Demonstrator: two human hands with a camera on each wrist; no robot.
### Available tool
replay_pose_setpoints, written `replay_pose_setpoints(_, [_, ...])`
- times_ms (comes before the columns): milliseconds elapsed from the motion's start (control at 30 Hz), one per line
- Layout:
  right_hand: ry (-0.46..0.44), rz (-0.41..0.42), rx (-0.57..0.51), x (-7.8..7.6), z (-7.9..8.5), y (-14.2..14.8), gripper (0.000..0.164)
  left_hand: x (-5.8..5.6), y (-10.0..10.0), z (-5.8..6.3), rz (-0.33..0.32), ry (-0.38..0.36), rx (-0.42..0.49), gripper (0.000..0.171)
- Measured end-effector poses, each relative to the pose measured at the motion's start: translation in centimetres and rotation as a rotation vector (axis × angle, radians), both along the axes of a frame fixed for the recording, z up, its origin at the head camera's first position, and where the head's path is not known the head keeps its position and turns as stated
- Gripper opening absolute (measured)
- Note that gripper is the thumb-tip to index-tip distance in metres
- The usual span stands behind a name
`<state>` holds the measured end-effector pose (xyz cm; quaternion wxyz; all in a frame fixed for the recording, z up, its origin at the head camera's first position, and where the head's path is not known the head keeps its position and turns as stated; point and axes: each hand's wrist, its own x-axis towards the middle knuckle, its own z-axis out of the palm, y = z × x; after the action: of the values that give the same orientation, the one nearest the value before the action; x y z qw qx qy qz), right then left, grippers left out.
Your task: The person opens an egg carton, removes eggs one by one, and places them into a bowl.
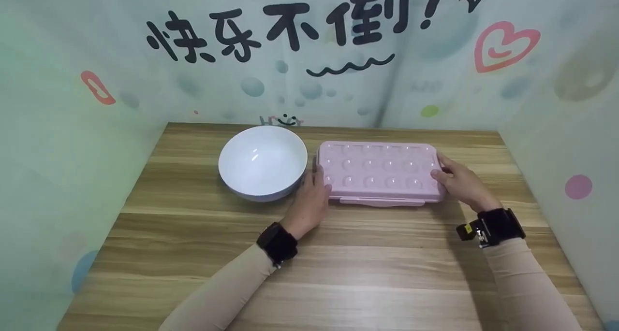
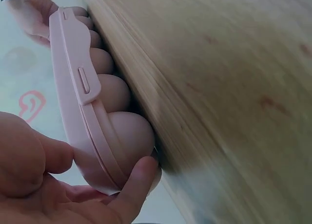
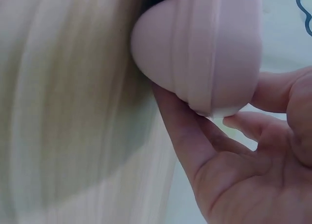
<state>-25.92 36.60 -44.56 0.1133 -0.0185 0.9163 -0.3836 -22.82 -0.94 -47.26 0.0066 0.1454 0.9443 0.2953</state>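
A closed pink plastic egg box [image 1: 379,169] with rows of round bumps on its lid lies lengthwise on the table. My left hand [image 1: 309,200] grips its left end. In the left wrist view the thumb is at the lid side and a finger [image 2: 139,180] reaches under the rounded egg cups [image 2: 129,136]. The front latch [image 2: 84,80] is fastened. At the opposite end my right hand [image 1: 464,181] holds the box, thumb on the lid; in the right wrist view its fingers [image 3: 183,131] reach below the end cup [image 3: 156,44]. The box's contents are hidden.
A white bowl [image 1: 263,159] with a bluish outside stands just left of the egg box, close to my left hand. The wood-grain table [image 1: 348,273] meets a printed backdrop [image 1: 338,94] at the back, with pale walls on both sides.
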Motion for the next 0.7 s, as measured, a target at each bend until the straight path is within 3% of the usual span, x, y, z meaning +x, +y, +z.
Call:
replay_pose_setpoints(133, [0.062, -0.017, 0.060, 0.4, -0.3, -0.2, 0.070, 1.0, 0.0, 0.3, -0.056, 0.077, -0.126, 0.060])
replay_pose_setpoints(300, [0.288, 0.007, 0.156, 1.7, 0.1, -1.4, 0.066, 1.3, 0.5, 0.8, -0.154, 0.282, -0.292, 0.064])
replay_pose_setpoints(367, [0.387, 0.048, 0.203, 2.7, 0.4, -2.2, 0.066, 1.0, 0.9, 1.0, -0.211, 0.330, -0.341, 0.065])
replay_pose_setpoints(500, [0.571, 0.212, 0.355, 4.3, 0.5, -4.3, 0.074, 0.1, 1.9, 1.3, -0.306, 0.313, -0.403, 0.075])
replay_pose_setpoints(600, [0.699, 0.326, 0.486, 4.9, 0.0, -5.4, 0.085, -0.5, 2.5, 1.2, -0.335, 0.334, -0.487, 0.083])
replay_pose_setpoints(700, [0.801, 0.380, 0.585, 5.3, -0.8, -6.1, 0.093, -0.8, 3.1, 1.1, -0.336, 0.395, -0.595, 0.085])
